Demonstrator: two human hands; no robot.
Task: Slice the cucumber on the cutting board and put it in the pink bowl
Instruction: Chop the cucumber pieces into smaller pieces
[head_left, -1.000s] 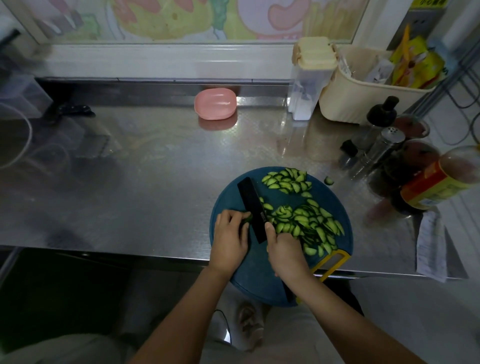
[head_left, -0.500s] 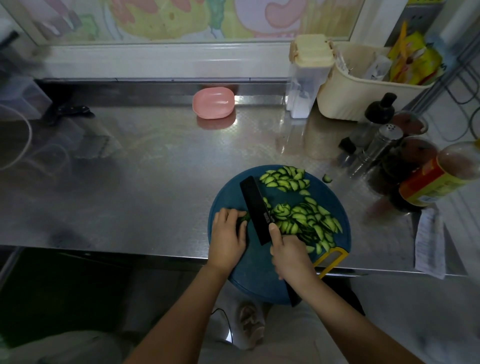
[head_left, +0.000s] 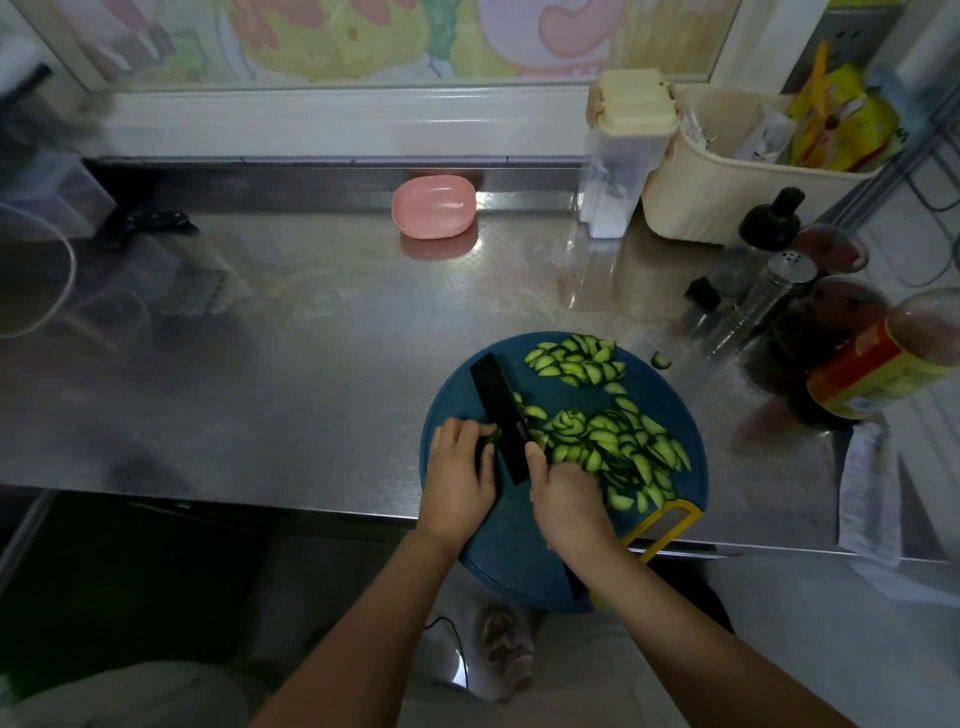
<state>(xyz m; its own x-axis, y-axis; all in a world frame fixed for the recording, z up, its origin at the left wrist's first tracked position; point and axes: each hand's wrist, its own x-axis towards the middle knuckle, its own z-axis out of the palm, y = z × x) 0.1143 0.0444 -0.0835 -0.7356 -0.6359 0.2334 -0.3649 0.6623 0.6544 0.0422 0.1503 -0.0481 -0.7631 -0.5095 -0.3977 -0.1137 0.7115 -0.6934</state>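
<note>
Cucumber stub (head_left: 492, 435) pinched under left hand (head_left: 457, 483); right hand (head_left: 569, 501) grips knife (head_left: 501, 410) over steel counter (head_left: 311, 338).

We see a steel counter (head_left: 291, 364) with a cream basket (head_left: 727, 202) at its back right, yellow packets (head_left: 841, 124) inside it. Just left of the basket stands a clear container (head_left: 618, 171) with a cream lid. Nearer on the right stand a metal shaker (head_left: 779, 280), a black-capped bottle (head_left: 769, 223) and a red-labelled bottle (head_left: 872, 369). A black object (head_left: 150, 223), perhaps a tool, lies at the far left.
</note>
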